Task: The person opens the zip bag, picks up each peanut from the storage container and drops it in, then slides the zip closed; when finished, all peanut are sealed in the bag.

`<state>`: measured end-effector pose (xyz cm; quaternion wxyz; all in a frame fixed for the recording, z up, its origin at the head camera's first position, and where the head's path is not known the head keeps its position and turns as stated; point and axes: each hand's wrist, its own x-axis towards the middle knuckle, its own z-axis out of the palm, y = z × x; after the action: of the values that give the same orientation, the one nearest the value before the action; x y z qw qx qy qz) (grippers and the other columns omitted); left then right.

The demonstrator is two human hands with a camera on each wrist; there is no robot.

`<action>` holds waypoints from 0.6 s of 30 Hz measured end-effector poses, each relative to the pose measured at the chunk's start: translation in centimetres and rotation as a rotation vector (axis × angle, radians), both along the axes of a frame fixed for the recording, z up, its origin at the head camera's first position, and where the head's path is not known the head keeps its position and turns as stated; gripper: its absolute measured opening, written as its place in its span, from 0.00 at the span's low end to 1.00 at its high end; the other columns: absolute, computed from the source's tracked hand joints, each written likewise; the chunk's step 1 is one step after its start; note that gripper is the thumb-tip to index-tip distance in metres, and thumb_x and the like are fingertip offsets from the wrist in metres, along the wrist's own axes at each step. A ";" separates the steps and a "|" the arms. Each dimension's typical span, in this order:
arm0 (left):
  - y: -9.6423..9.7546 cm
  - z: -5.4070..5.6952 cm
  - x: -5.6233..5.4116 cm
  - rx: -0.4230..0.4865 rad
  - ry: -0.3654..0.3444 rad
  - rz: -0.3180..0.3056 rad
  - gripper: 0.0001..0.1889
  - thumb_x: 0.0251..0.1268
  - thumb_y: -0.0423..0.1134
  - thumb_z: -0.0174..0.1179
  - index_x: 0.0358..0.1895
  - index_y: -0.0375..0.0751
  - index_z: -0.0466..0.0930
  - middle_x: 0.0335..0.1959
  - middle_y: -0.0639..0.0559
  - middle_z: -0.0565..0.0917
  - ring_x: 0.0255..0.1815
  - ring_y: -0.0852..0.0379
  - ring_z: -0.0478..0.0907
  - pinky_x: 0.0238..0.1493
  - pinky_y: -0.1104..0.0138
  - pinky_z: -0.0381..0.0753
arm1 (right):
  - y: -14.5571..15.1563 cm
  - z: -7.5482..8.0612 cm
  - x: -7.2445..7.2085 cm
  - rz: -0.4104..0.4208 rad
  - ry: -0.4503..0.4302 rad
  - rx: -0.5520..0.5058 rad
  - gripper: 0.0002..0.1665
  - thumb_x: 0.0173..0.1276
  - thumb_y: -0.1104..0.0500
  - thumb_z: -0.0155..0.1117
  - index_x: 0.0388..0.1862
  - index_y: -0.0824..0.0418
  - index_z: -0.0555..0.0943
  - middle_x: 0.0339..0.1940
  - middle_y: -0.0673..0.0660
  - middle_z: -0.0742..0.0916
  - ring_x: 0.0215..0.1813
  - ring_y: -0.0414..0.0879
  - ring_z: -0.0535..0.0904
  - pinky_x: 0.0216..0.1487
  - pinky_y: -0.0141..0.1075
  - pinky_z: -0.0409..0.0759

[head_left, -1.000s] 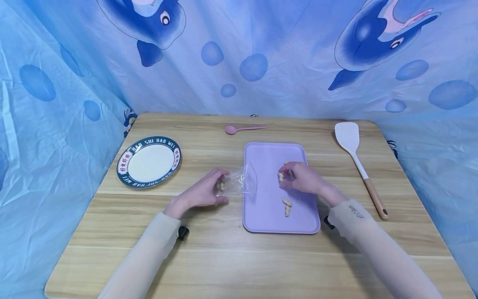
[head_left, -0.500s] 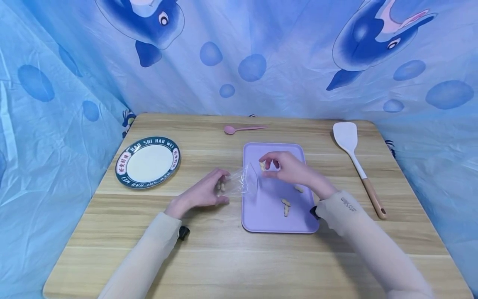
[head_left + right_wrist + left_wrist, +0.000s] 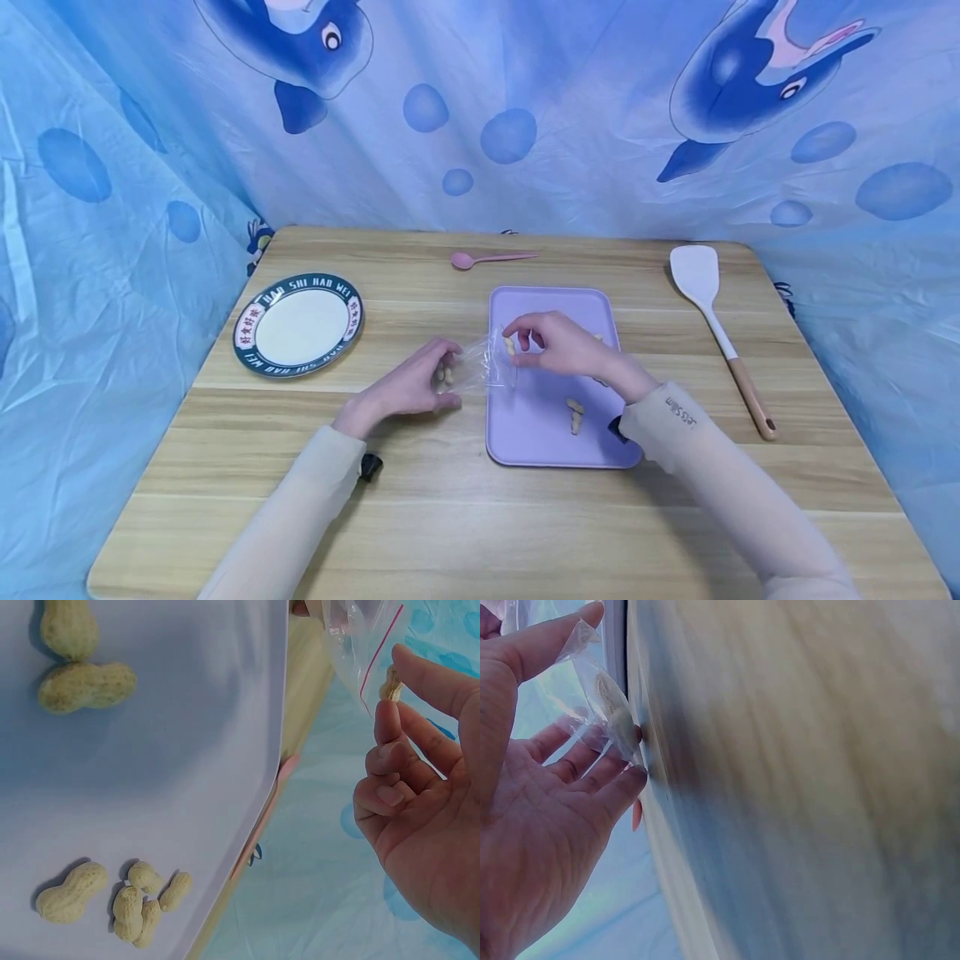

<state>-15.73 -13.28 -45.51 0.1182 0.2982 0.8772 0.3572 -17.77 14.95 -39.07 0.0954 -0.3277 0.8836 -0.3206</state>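
My left hand (image 3: pixel 408 385) holds a clear zip bag (image 3: pixel 474 365) from its closed end, thumb on one side and fingers on the other. Peanuts (image 3: pixel 612 697) show through the plastic in the left wrist view. The bag's mouth, edged by a red line in the right wrist view, lies over the left edge of the purple tray (image 3: pixel 540 446). My right hand (image 3: pixel 566 346) pinches one unshelled peanut (image 3: pixel 391 684) between thumb and index finger, right at that mouth. More peanuts (image 3: pixel 73 891) lie on the tray, some partly hidden by the right hand in the head view.
A plate (image 3: pixel 300 325) with a dark green rim stands at the left. Behind the tray lies a pink spoon (image 3: pixel 463 261). To the right is a white spatula (image 3: pixel 697 275) with a wooden handle. A blue curtain (image 3: pixel 585 200) hangs behind the table (image 3: pixel 420 533).
My right hand has lifted a peanut from the tray and carried it left to the bag's mouth. The left hand and bag have stayed nearly still.
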 end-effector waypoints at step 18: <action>0.0 -0.1 -0.1 0.005 -0.011 0.012 0.38 0.49 0.37 0.77 0.63 0.33 0.67 0.52 0.44 0.75 0.51 0.51 0.74 0.60 0.57 0.74 | 0.5 0.3 0.1 -0.025 0.033 -0.042 0.20 0.62 0.61 0.74 0.52 0.66 0.84 0.31 0.48 0.82 0.25 0.42 0.67 0.31 0.34 0.68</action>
<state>-15.79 -13.30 -45.63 0.1201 0.2913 0.8774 0.3618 -17.68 15.46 -38.78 0.0699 -0.3237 0.8822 -0.3348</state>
